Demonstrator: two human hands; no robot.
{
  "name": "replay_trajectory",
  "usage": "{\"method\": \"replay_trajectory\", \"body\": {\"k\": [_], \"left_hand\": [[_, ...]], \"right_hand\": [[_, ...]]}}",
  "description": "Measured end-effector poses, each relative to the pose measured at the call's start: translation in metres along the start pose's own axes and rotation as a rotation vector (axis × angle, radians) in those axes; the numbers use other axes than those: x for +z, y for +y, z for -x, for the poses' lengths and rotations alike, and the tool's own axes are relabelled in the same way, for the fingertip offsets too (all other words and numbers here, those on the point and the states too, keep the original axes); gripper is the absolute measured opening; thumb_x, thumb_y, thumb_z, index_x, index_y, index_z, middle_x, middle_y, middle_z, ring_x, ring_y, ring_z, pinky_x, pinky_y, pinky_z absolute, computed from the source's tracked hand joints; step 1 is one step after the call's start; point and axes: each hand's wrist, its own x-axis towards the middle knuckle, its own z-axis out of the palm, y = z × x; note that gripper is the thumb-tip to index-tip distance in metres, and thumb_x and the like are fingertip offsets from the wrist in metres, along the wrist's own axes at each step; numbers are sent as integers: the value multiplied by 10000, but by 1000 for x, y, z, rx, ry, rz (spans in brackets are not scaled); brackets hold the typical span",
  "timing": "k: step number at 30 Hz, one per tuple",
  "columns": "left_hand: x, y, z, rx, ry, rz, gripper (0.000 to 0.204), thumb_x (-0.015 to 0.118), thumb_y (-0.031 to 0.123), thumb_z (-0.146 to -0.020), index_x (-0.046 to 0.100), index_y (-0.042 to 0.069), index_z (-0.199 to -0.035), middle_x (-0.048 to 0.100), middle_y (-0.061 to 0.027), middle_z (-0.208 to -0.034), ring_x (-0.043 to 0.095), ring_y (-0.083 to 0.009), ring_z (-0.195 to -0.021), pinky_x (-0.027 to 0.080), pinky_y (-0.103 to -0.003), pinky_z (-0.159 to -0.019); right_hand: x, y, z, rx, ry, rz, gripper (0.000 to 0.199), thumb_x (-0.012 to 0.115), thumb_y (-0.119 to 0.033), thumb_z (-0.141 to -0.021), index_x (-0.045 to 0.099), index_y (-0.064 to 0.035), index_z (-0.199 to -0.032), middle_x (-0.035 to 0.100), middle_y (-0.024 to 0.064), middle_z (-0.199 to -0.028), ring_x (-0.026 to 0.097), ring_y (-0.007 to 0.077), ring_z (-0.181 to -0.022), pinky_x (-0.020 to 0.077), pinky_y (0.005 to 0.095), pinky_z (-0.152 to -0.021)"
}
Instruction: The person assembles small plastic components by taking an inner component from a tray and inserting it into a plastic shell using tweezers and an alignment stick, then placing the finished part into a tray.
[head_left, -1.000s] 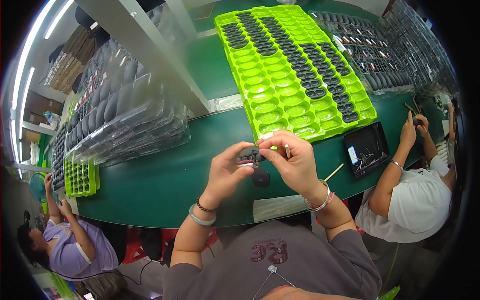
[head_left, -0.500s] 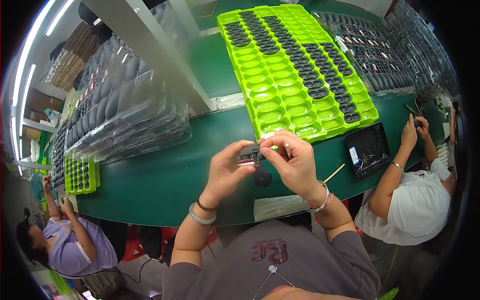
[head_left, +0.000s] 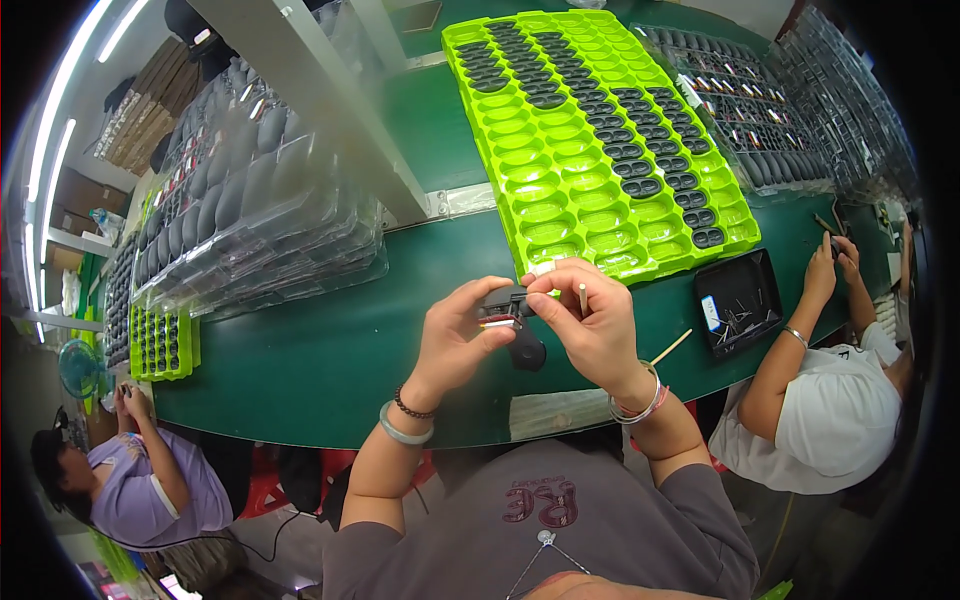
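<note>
My left hand (head_left: 452,335) grips a small dark plastic casing (head_left: 497,299) between thumb and fingers. A silver part with a red edge (head_left: 500,322) shows on the casing's near side. My right hand (head_left: 592,325) is closed, its thumb and forefinger pinched at the casing's right end; whatever is in the fingertips is too small to make out. A pale thin stick (head_left: 583,293) pokes up between the right hand's fingers. Just below the hands is a dark rounded piece (head_left: 527,350), partly covered by them.
Beyond my hands lies a bright green tray (head_left: 545,250) partly filled with dark oval pieces. A black box (head_left: 738,300) of thin metal pieces and a pale stick (head_left: 671,347) lie right. Stacked clear trays (head_left: 280,220) stand left by a post. Co-workers sit on both sides.
My hands stay at the casing with almost no movement. The view has shifted slightly. At the left, the co-worker's raised hand has come down to the other hand.
</note>
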Motion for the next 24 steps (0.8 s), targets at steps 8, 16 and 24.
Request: {"method": "replay_trajectory", "body": {"k": [8, 16, 24], "left_hand": [[-1, 0, -1, 6, 10, -38, 492, 730, 84, -749, 518, -47, -1173, 557, -78, -1062, 546, -141, -958, 451, -276, -837], [-5, 9, -5, 95, 5, -294, 472, 744, 102, -725, 551, -26, -1137, 580, -87, -979, 581, -142, -870, 481, -263, -762], [-12, 29, -9, 152, -77, -573, 436, 743, 114, -716, 570, -5, -1098, 596, -100, -854, 600, -176, -747, 499, -282, -669]], "right_hand": [[0, 2, 1, 40, -28, -24, 76, 628, -8, -776, 615, 9, -848, 636, 120, -891, 614, 217, -811, 475, 284, -711], [-9, 5, -3, 39, -83, 82, 110, 641, -30, -768, 633, 17, -867, 623, 110, -872, 605, 222, -720, 473, 287, -658], [-27, -6, -9, -74, -74, 175, 229, 538, -187, -901, 595, -26, -1054, 584, 114, -820, 554, 271, -669, 450, 313, -637]]}}
